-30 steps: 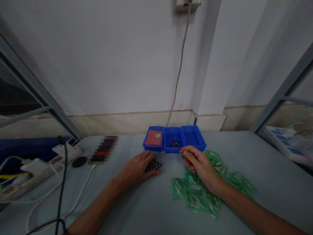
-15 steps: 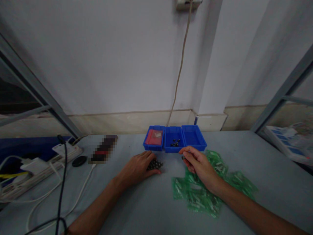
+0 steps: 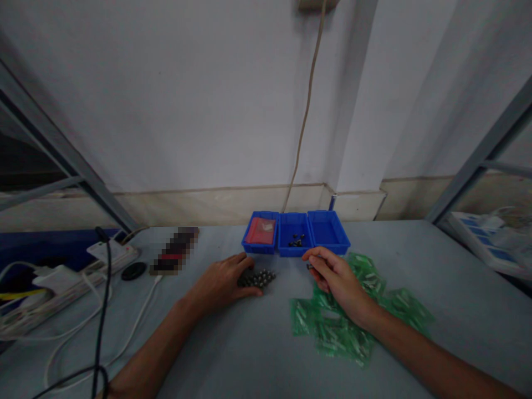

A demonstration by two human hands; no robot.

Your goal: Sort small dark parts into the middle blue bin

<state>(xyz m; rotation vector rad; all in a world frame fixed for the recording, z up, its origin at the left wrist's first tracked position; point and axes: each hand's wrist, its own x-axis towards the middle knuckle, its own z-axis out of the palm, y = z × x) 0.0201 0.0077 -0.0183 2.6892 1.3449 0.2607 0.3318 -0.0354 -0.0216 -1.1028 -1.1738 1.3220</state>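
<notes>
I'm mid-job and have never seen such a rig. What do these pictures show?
There's no machine: this is a person working bare-handed, filmed by one head-worn camera looking forward and down. The left hand curls around a heap of small metal pieces on the grey table. The right hand pinches a small piece, mostly hidden. Green packets lie near that hand. Farther back stand three blue trays: the left one holds a red packet, the middle one a few dark pieces.

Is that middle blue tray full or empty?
Neither: a few small metal pieces lie in the middle blue tray, its floor showing around them.
</notes>
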